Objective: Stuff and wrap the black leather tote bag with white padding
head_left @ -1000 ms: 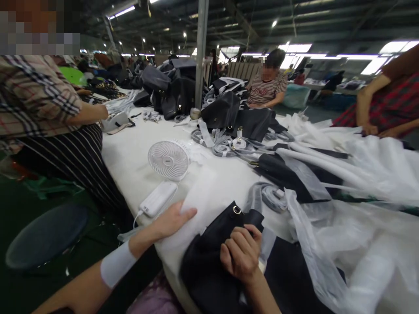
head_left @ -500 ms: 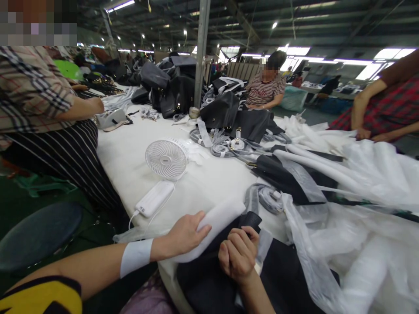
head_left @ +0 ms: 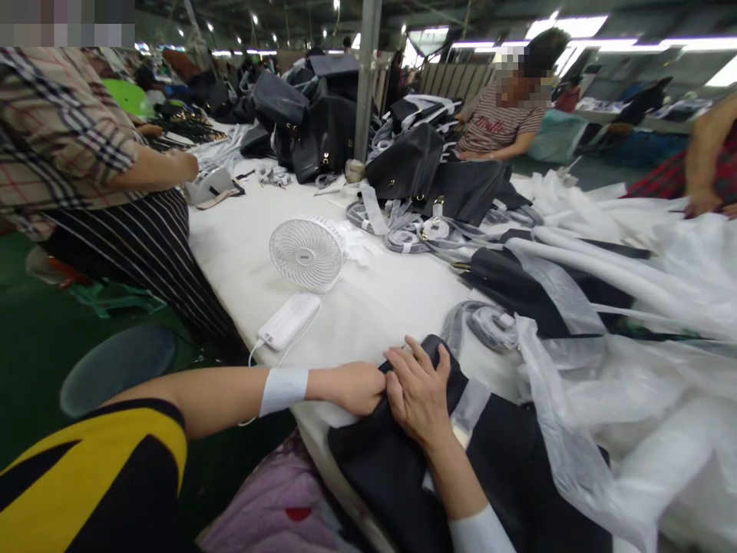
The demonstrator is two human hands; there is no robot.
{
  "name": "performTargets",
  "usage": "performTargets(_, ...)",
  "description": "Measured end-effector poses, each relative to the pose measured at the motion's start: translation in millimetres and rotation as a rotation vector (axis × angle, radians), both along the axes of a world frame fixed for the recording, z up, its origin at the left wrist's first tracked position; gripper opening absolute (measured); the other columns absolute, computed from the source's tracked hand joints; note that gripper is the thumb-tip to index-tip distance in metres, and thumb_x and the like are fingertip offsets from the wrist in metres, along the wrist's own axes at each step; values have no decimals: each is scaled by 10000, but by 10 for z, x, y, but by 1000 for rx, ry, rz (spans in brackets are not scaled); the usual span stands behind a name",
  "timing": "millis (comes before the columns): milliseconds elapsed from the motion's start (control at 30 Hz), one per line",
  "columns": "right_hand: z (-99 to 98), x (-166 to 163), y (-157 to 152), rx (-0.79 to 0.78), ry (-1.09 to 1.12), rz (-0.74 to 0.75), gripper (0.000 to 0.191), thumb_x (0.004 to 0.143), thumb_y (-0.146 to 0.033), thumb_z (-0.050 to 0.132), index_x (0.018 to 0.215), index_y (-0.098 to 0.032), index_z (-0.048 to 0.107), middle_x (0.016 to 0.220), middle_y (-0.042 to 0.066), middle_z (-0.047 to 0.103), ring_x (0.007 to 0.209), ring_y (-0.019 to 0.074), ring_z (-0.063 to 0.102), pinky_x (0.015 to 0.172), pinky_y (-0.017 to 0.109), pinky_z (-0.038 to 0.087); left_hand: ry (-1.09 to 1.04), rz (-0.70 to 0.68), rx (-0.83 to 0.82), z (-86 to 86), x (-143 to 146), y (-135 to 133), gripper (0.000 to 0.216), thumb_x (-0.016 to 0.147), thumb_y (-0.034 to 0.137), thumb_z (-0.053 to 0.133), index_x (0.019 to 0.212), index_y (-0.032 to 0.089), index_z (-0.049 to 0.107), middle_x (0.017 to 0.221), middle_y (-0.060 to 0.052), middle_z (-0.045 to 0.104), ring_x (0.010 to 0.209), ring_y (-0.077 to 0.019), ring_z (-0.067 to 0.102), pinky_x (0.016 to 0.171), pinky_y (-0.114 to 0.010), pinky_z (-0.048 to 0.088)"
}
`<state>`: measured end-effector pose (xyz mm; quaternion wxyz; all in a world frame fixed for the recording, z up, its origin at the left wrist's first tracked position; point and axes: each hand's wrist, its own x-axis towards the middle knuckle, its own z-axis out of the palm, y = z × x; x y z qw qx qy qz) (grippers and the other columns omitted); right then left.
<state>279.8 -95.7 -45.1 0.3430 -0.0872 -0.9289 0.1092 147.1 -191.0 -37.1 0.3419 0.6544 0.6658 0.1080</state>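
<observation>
A black leather-like bag [head_left: 377, 468] lies at the table's near edge, with a strip of translucent film [head_left: 473, 403] across it. My left hand [head_left: 360, 388] is closed in a fist at the bag's upper left edge; its fingertips are hidden, and it seems to grip the edge. Right beside it, my right hand [head_left: 423, 395] rests on the bag's upper end with fingers apart and thumb near the left fist. The white foam sheet is out of sight. Just beyond the hands lies a coiled grey strap [head_left: 489, 326] in clear wrapping.
On the white table [head_left: 380, 296] stand a white fan [head_left: 306, 255] and a corded white power strip [head_left: 289, 321]. Black bags [head_left: 406, 165] and wrapped straps are heaped behind. Plastic film and white foam [head_left: 650, 430] crowd the right. Several people work around the table; a stool [head_left: 118, 369] stands left.
The white foam sheet under my left hand has gone from view. My left hand has moved right and closed at the bag's edge. My right hand has gone from a fist to spread fingers.
</observation>
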Motion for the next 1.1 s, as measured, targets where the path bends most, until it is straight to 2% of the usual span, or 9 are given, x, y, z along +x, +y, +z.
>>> performTargets(100,8,-19,26,-57,-79,25,225,902,-206,410,797,-221,608,820,14,646,1089,241,549,1112,536,120,-198,-3,-88,120,-240,-154,173,836,309,533,916,172,602,789,-18,651,680,-154,574,620,-233,435)
performTargets(200,3,-1,43,-92,-31,17,245,905,-220,416,722,-217,579,762,10,611,1038,234,558,1104,523,157,-306,132,-180,277,-447,-372,492,742,503,663,1110,194,553,783,22,612,658,-132,540,571,-213,392)
performTargets(300,-3,2,39,-96,5,28,226,898,-210,433,730,-218,585,768,9,607,1026,230,557,1101,515,168,-258,164,-248,344,-502,-453,472,663,563,706,943,193,620,662,35,551,591,-125,481,532,-227,335)
performTargets(400,-2,-6,28,-88,33,22,208,889,-215,451,731,-222,586,781,7,612,1016,230,556,1101,514,169,-398,122,-501,287,-467,-348,384,616,553,727,669,198,592,500,39,484,477,-118,412,473,-248,296)
performTargets(500,-4,-4,26,-78,40,22,192,884,-229,465,742,-226,594,799,9,619,1017,236,553,1101,521,166,-448,209,-672,197,-443,-204,371,526,476,791,550,196,548,422,24,475,419,-120,403,434,-251,293)
performTargets(633,-16,8,37,-66,45,19,178,881,-225,474,757,-221,603,818,12,629,1018,233,554,1103,522,162,-463,324,-657,146,-402,-143,340,473,350,809,618,194,544,504,8,556,473,-165,532,468,-278,410)
performTargets(767,-25,5,51,-34,52,11,165,865,-213,493,744,-217,606,823,12,634,1024,229,551,1104,510,167,-540,418,-653,169,-320,-147,405,448,281,808,710,208,509,596,45,549,528,-153,556,530,-301,485)
performTargets(1000,-50,13,74,-53,90,1,178,878,-239,473,761,-220,607,847,21,643,1026,232,548,1101,513,165,-625,505,-800,413,-235,-36,457,578,438,786,869,227,503,715,49,515,640,-165,591,691,-358,511)
performTargets(1100,-56,29,88,-86,104,5,186,888,-249,457,779,-219,604,866,25,646,1044,238,546,1099,518,169,-567,601,-752,501,-131,-8,464,589,470,792,848,224,495,672,74,435,609,-168,574,679,-356,482)
